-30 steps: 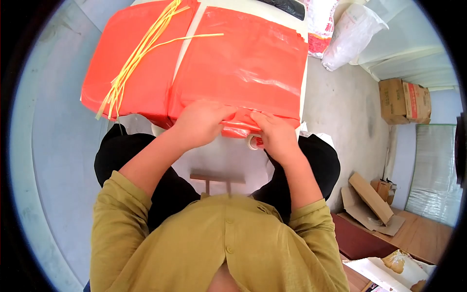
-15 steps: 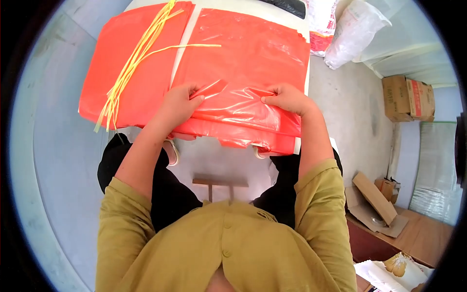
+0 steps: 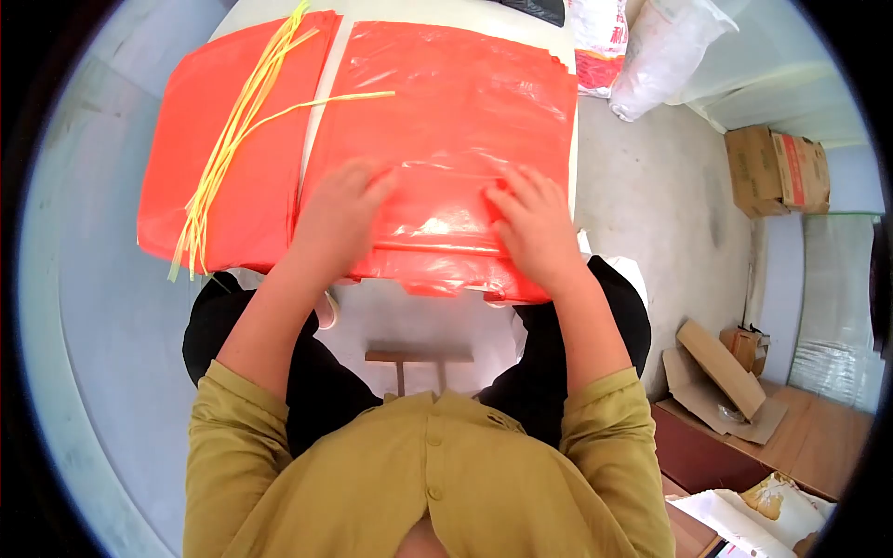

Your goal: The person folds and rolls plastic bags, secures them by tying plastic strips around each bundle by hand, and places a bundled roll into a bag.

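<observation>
A stack of red plastic sheets or bags [image 3: 446,112] lies on the table before me, its near edge hanging a little over the front. My left hand [image 3: 339,219] rests on the left part of this stack, blurred by motion, with its fingers stretched forward. On the right part lies my right hand [image 3: 538,228], palm down, fingers spread on the shiny plastic. Left of a narrow gap is a second red plastic stack [image 3: 219,121]. Yellow plastic strips [image 3: 233,135] lie across it, one strip reaching over to the right stack.
The pale tabletop [image 3: 419,11] shows behind the stacks. A black bundle [image 3: 539,9] sits at its far edge. White sacks [image 3: 665,56] stand on the floor at right, with a cardboard box [image 3: 777,172] beyond. Flattened cardboard [image 3: 716,381] lies on a wooden surface [image 3: 819,437].
My fingers have let go of the gathered plastic, and its raised folds now lie flatter. Both hands have come down onto the sheet. The view has shifted slightly.
</observation>
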`<act>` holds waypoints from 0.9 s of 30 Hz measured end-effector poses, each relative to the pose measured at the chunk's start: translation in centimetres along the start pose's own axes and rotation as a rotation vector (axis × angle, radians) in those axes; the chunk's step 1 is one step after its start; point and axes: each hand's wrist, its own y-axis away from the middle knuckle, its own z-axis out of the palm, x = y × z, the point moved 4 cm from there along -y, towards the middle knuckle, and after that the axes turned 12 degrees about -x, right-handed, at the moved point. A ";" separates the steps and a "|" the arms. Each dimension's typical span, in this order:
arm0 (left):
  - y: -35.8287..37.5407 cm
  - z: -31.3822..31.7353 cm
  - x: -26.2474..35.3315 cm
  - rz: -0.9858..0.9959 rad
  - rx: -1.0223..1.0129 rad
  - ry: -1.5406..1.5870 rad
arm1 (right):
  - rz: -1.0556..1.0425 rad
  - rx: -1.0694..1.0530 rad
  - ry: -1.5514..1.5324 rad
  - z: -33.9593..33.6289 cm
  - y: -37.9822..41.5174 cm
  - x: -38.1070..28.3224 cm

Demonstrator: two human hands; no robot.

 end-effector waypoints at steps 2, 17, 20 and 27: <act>0.0 -0.3 2.1 0.224 -0.023 0.003 | 0.034 -0.098 -0.089 -0.1 1.1 -1.6; 1.1 -2.7 -0.6 0.015 -0.236 0.219 | 0.051 -0.246 -0.069 -0.8 1.5 -0.8; 1.5 -2.9 -2.6 -0.062 -0.277 0.562 | 0.115 -0.310 -0.447 -3.5 1.6 0.8; -0.9 -3.8 -5.5 -0.440 -0.052 0.921 | 0.485 -0.419 -0.491 -6.5 -1.9 5.5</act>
